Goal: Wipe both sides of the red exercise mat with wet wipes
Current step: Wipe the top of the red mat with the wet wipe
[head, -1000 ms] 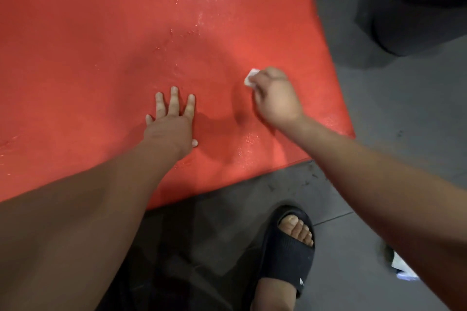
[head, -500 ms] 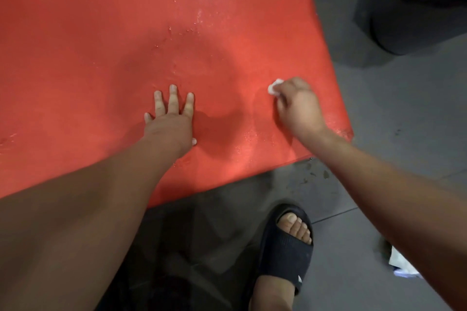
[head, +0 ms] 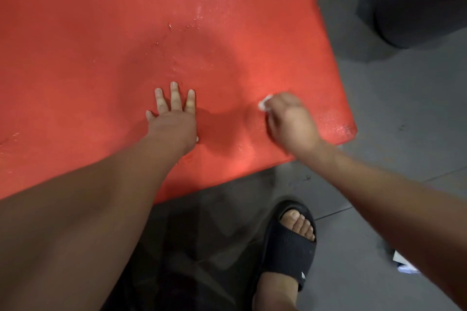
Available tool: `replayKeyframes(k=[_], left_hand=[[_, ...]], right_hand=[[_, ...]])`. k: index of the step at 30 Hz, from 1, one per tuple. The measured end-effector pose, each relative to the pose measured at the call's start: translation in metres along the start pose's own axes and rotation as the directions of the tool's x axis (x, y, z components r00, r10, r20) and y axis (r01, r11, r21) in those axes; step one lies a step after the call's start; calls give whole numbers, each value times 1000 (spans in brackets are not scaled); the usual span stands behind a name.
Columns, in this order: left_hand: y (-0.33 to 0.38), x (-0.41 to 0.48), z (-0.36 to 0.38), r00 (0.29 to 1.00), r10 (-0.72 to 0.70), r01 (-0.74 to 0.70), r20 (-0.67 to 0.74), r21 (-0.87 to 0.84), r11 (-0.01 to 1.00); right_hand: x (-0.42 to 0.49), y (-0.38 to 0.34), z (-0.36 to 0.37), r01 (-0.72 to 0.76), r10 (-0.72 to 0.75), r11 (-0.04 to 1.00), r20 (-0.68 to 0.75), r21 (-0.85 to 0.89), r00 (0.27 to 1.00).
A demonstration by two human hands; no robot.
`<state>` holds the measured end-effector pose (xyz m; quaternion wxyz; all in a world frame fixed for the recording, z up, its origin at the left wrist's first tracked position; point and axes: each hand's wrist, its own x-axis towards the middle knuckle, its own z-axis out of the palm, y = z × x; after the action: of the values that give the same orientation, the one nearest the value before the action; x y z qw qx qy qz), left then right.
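Mat [head: 101, 33] lies flat on the grey floor [head: 391, 159], with its near right corner in view. Left hand [head: 174, 124] is flat on the mat, palm down, fingers straight and spread, pinning it; it has not shifted over the last second. Right hand [head: 290, 121] sits to its right, the 2 hands well apart. Its fingers are curled round a small white wipe [head: 263, 105], and only a bit of the wipe pokes out at the far left of the fist; it seems pressed to the mat. Change: over the last second the right hand swung right toward the mat's right edge, and it has now come back nearer and slightly left. It is blurred, so it is mid-stroke. This reads as short back-and-forth strokes working the near right corner. Wet sheen and droplets show far of the hands and along the near right edge, so that patch looks covered. Judgement: still on side 1. The left stretch of the mat looks dull with no sheen, so it is probably not done, and side 2 is not yet turned up. Strokes will need carrying left, and the left hand will need lifting, since the spot under its palm is unwiped. Also in view: 1 foot in a black sandal [head: 288, 247] near the mat, and a dark round object [head: 417, 7] far right.
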<state>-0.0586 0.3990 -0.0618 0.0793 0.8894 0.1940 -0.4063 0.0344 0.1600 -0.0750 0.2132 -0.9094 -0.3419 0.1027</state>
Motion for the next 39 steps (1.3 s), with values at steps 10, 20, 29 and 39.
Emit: replayKeyframes(k=[10,20,29,39], left_hand=[[1,-1,-2,1000,-6,6,9,1,1000],[2,1,1,1000,0,0,-16,5,1000],[3,0,2,1000,-6,6,-17,8,1000],[3,0,3,1000,3,-3,-30,16,1000]], right_hand=[[2,25,-20,-70,68,994,-27,-78,997],[-78,-32,16,261,-271,962,317,77,909],[-70,-43,24,-132,119,987,131,95,984],[-83,26,-19,-323,323,946,-30,8,946]])
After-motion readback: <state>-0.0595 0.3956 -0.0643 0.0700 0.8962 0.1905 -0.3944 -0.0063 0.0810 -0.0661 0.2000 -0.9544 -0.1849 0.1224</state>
